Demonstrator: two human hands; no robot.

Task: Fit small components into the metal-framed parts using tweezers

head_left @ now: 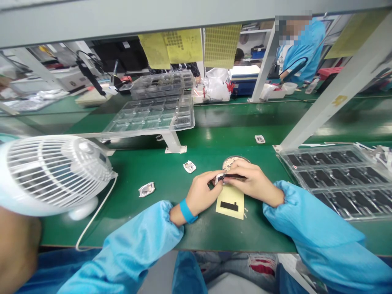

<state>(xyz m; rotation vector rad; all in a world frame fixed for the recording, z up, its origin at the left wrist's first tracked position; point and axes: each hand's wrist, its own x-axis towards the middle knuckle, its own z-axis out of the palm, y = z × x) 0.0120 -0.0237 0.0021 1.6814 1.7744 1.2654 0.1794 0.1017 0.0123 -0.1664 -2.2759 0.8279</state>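
Pinched in my left hand (202,192) is a small white part (218,178), mostly hidden by the fingers. My right hand (252,179) grips a slim black strip-like piece (236,176) whose left end meets the white part; its exact kind is unclear. Below both hands, a yellow paper sheet (235,194) lies on the green bench, bearing a flat black cut-out (229,206). Just behind the fingers sits a round dish (235,159) with a speckled beige surface. Similar white frame-like parts rest nearby, one (189,166) beyond my left hand and another (146,189) further left.
A white fan (58,175) and its cord stand at the left. Clear plastic trays (153,112) lie on a raised shelf; a tray of black pieces (333,179) is at the right. Metal posts (173,141) rise from the bench. A person in a blue sleeve (312,53) is across it.
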